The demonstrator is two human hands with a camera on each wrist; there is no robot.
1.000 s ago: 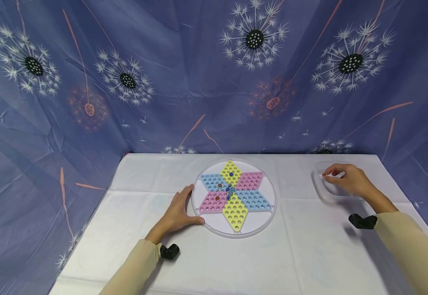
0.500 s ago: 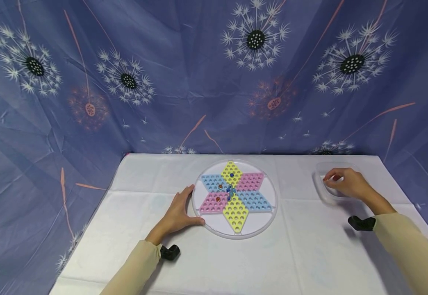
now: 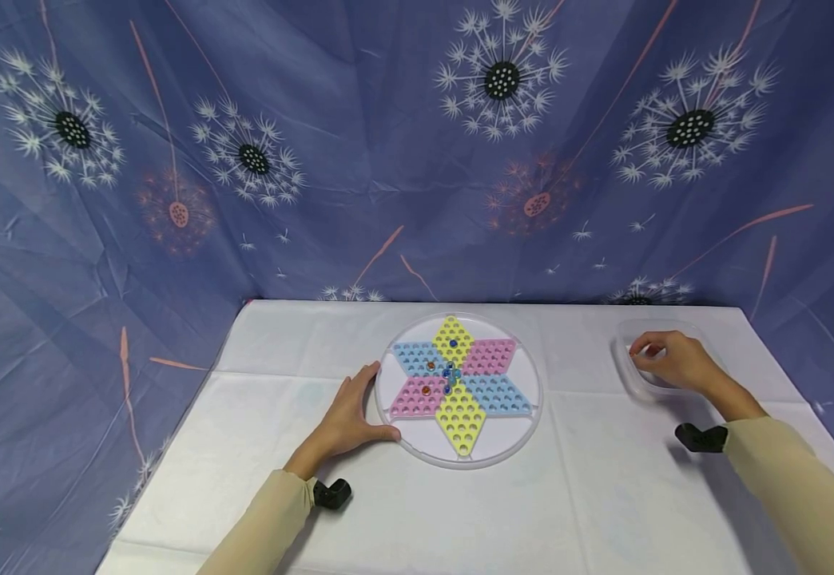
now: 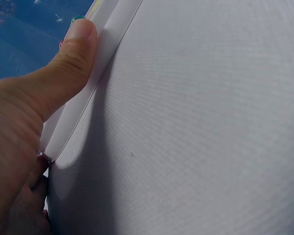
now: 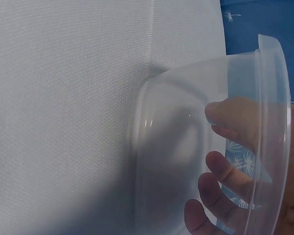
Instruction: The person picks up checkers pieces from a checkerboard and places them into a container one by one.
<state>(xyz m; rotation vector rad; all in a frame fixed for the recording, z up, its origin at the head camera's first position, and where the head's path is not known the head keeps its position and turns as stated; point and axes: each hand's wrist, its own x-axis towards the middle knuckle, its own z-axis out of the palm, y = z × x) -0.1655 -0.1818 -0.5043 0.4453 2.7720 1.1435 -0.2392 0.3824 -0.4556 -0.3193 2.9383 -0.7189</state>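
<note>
My left hand [image 3: 348, 417] lies with fingers spread along the left edge of a round white Chinese checkers board [image 3: 506, 443]. Its thumb [image 4: 74, 63] rests on the rim in the left wrist view. Blue marbles [image 3: 447, 390] gather near the star's middle, with one more blue marble [image 3: 453, 343] in the far yellow point. An amber marble [image 3: 426, 390] sits in the pink point and another amber marble [image 3: 430, 366] in the light blue one. My right hand [image 3: 676, 363] reaches into a clear plastic container [image 5: 273, 122], thumb and forefinger close together. I cannot tell whether they pinch anything.
A white cloth [image 3: 532, 511] covers the table. Behind it hangs a blue curtain [image 3: 359, 152] with dandelion prints, meeting the table's back edge. The container stands near the back right corner, well apart from the board.
My right hand has dipped slightly lower in the container. My left hand and the marbles keep their places, and the whole head view has shifted a little.
</note>
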